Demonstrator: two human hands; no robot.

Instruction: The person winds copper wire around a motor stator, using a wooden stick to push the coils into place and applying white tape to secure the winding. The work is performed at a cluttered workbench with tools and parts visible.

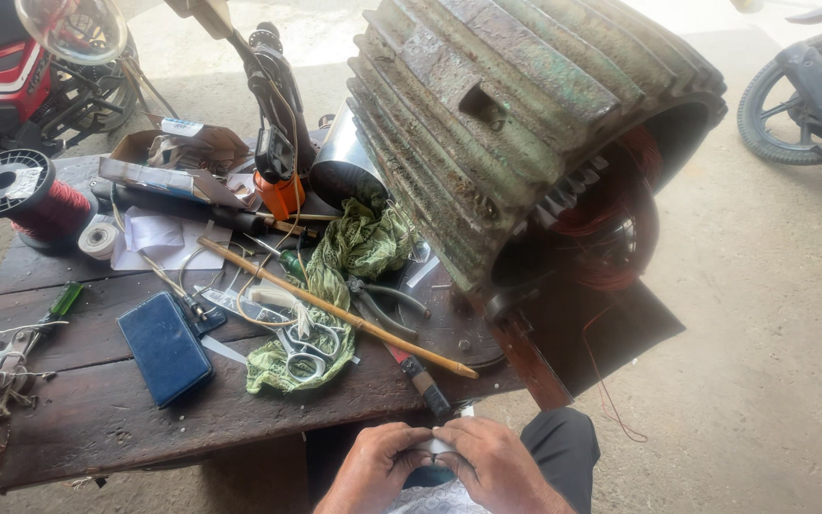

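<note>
Both hands sit low at 6 o'clock over the lap, left hand (380, 464) and right hand (494, 459) pinched together on a small pale strip (433, 445), maybe insulating paper, hard to tell. I'd crease it with even thumb pressure. At 12 o'clock the ribbed, rusty-green motor housing (516, 105) shows coppery windings (611, 228) on the worn wooden table (97, 409).

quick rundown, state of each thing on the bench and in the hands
left hand: closed on small whitish piece
right hand: closed on the same piece
motor housing: on its side, open end showing copper windings
scissors: shut, on green cloth
pliers: slightly open
blue case: closed, flat
wire spool: partly wound
</note>
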